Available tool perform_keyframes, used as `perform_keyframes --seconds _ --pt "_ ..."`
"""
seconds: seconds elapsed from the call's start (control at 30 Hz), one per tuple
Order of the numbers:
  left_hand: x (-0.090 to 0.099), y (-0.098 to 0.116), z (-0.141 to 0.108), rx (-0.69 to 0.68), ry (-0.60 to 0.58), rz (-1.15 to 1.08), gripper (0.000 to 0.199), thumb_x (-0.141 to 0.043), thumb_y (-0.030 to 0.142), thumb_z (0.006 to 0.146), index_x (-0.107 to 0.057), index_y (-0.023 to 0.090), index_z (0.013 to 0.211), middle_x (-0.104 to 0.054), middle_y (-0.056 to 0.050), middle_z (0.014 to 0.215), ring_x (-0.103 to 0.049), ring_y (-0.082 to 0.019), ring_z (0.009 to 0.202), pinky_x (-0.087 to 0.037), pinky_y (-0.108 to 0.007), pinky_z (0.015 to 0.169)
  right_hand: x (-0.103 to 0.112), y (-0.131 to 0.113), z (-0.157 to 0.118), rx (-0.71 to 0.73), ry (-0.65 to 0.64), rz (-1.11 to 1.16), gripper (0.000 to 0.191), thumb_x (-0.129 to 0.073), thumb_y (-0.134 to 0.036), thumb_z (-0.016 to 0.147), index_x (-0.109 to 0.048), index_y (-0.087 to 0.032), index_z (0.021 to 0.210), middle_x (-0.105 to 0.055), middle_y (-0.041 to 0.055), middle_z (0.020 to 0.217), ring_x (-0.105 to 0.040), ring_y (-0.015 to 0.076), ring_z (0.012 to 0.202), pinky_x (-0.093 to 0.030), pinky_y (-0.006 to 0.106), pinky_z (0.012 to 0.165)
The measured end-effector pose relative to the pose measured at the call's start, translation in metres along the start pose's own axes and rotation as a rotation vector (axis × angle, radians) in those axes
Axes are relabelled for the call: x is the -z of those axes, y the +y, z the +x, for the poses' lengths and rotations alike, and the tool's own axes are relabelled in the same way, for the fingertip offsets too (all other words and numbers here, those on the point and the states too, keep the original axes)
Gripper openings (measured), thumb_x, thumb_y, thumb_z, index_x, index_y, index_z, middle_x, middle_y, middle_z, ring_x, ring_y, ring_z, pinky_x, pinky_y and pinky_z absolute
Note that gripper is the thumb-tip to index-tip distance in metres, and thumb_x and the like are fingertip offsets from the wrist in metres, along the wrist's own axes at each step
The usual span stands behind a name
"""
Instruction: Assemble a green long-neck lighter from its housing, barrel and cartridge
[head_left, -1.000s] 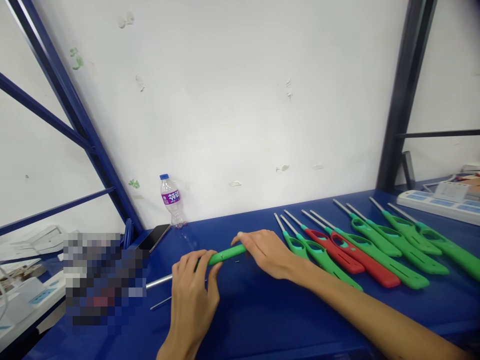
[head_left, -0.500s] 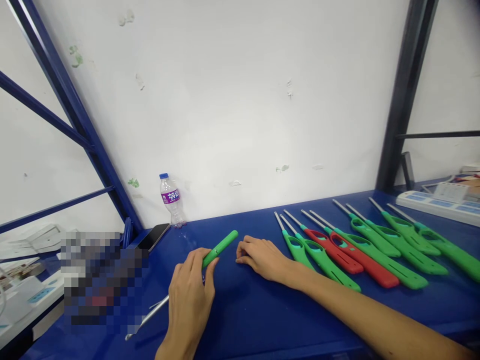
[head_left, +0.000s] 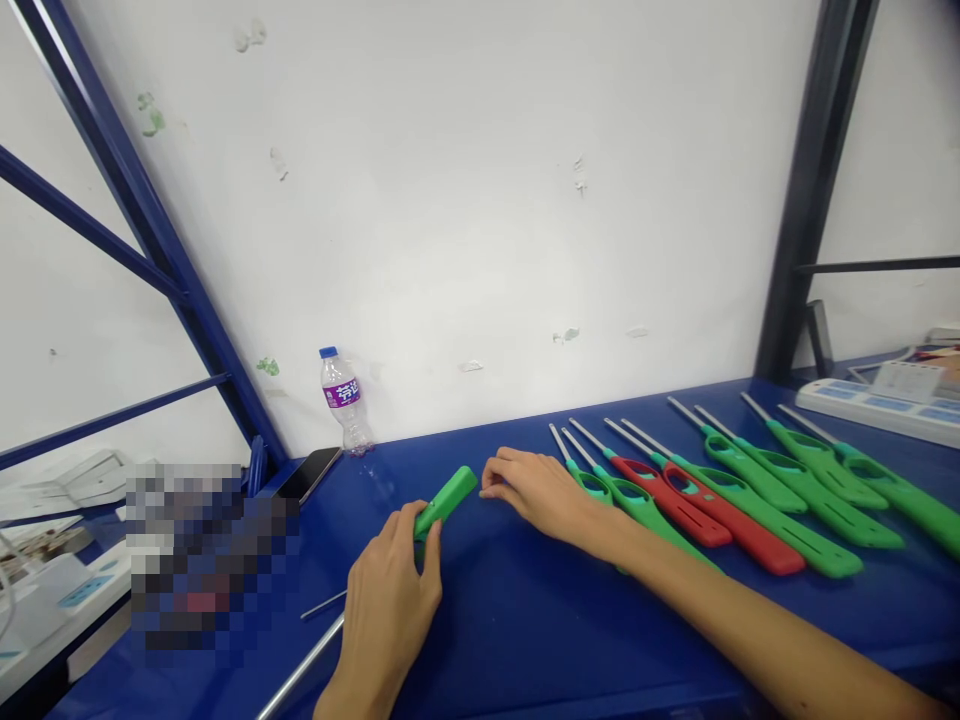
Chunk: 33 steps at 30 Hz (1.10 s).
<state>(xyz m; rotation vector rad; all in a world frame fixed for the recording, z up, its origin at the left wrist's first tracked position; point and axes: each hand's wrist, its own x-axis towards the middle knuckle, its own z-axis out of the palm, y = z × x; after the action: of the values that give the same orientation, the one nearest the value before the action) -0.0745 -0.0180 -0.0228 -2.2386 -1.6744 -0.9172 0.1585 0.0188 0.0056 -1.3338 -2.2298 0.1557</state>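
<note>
My left hand [head_left: 390, 610] is closed around a green long-nosed lighter [head_left: 450, 497]. The lighter's handle end points up and right, and its metal tube [head_left: 301, 668] comes out below the hand toward the lower left. Beside that tube shows a thin metal rod [head_left: 324, 604], partly hidden by the hand. My right hand [head_left: 544, 495] has its fingers pinched together just right of the handle end, with a small gap between. Whether anything sits in that pinch is too small to make out. Several green lighters [head_left: 772, 480] and two red ones [head_left: 739, 525] lie side by side at the right.
A plastic bottle [head_left: 345, 400] stands against the wall at the back of the blue table [head_left: 480, 640]. Left of it lies a dark phone [head_left: 311, 472], near a blurred-out patch [head_left: 217, 560]. A white power strip [head_left: 885, 412] is at the far right. Blue metal posts [head_left: 157, 240] rise at the left.
The lighter has turned in my left hand, showing a broader side of its handle, and its tube has swung lower. My left hand has shifted slightly right; my right hand has risen a little.
</note>
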Motion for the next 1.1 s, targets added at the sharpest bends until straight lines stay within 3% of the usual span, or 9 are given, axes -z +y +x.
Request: perform_keyframes --seconds 0.17,0.3,0.43,0.7,0.8,0.87,1.0,1.1 --pt "-0.001 0.002 0.002 0.039 -0.189 0.032 0.023 -0.047 0.031 0.105 -0.064 0.024 0.119 -0.069 -0.006 0.108 -0.069 -0.03 0.088 -0.053 -0.045 0.08 0.005 0.004 0.002 -0.021 0.036 0.052 0.012 -0.063 -0.031 0.105 -0.07 -0.023 0.1 -0.072 0.0014 0.099 -0.066 0.0178 0.09 -0.038 0.027 0.073" --pt "-0.006 -0.001 -0.001 -0.001 -0.238 0.019 0.027 -0.052 0.027 0.103 -0.062 0.02 0.128 -0.067 -0.01 0.115 -0.066 -0.029 0.093 -0.052 -0.046 0.087 0.003 0.004 0.001 -0.031 0.019 0.076 0.01 -0.064 -0.028 0.103 -0.071 -0.024 0.097 -0.075 0.0006 0.099 -0.067 0.0173 0.089 -0.038 0.026 0.073" --pt "-0.008 -0.002 -0.002 -0.084 -0.281 0.008 0.025 -0.053 0.023 0.102 -0.066 0.019 0.124 -0.066 -0.01 0.115 -0.064 -0.029 0.102 -0.049 -0.046 0.093 0.003 0.002 0.0 -0.06 -0.003 0.063 0.01 -0.065 -0.028 0.101 -0.072 -0.024 0.096 -0.076 0.0009 0.1 -0.068 0.0189 0.09 -0.037 0.027 0.071" --pt "-0.005 0.001 -0.002 -0.124 -0.297 0.018 0.028 -0.048 0.036 0.106 -0.068 0.02 0.117 -0.064 -0.011 0.112 -0.063 -0.029 0.1 -0.048 -0.047 0.09 0.017 0.005 -0.001 -0.187 -0.15 0.019 0.011 -0.072 -0.036 0.093 -0.076 -0.025 0.092 -0.079 0.0011 0.089 -0.072 0.0209 0.082 -0.039 0.028 0.066" --pt "-0.006 0.001 -0.002 -0.129 -0.293 0.034 0.027 -0.047 0.035 0.107 -0.067 0.02 0.116 -0.064 -0.011 0.113 -0.062 -0.029 0.099 -0.048 -0.046 0.089 0.015 0.009 -0.002 -0.237 -0.236 -0.001 0.013 -0.082 -0.034 0.085 -0.077 -0.024 0.092 -0.079 0.0017 0.091 -0.072 0.0216 0.083 -0.043 0.028 0.066" --pt "-0.006 0.001 -0.002 -0.135 -0.286 0.044 0.027 -0.046 0.034 0.107 -0.067 0.019 0.116 -0.064 -0.011 0.113 -0.062 -0.029 0.099 -0.049 -0.046 0.09 0.011 0.011 -0.002 -0.252 -0.274 -0.013 0.011 -0.079 -0.031 0.089 -0.076 -0.022 0.094 -0.078 0.0019 0.091 -0.071 0.0206 0.083 -0.048 0.029 0.071" --pt "-0.006 0.001 -0.002 -0.144 -0.278 0.043 0.029 -0.045 0.034 0.107 -0.067 0.019 0.117 -0.064 -0.011 0.113 -0.063 -0.029 0.1 -0.049 -0.047 0.09 0.003 0.013 -0.003 -0.227 -0.285 -0.032 0.013 -0.069 -0.03 0.099 -0.073 -0.018 0.095 -0.075 0.0019 0.093 -0.07 0.0187 0.086 -0.054 0.036 0.083" --pt "-0.005 0.001 -0.002 -0.151 -0.281 0.048 0.03 -0.044 0.034 0.107 -0.068 0.019 0.118 -0.064 -0.012 0.112 -0.063 -0.029 0.1 -0.049 -0.048 0.09 0.0 0.015 -0.003 -0.183 -0.253 -0.042 0.011 -0.069 -0.027 0.098 -0.072 -0.018 0.091 -0.075 0.003 0.094 -0.069 0.0195 0.085 -0.049 0.032 0.077"
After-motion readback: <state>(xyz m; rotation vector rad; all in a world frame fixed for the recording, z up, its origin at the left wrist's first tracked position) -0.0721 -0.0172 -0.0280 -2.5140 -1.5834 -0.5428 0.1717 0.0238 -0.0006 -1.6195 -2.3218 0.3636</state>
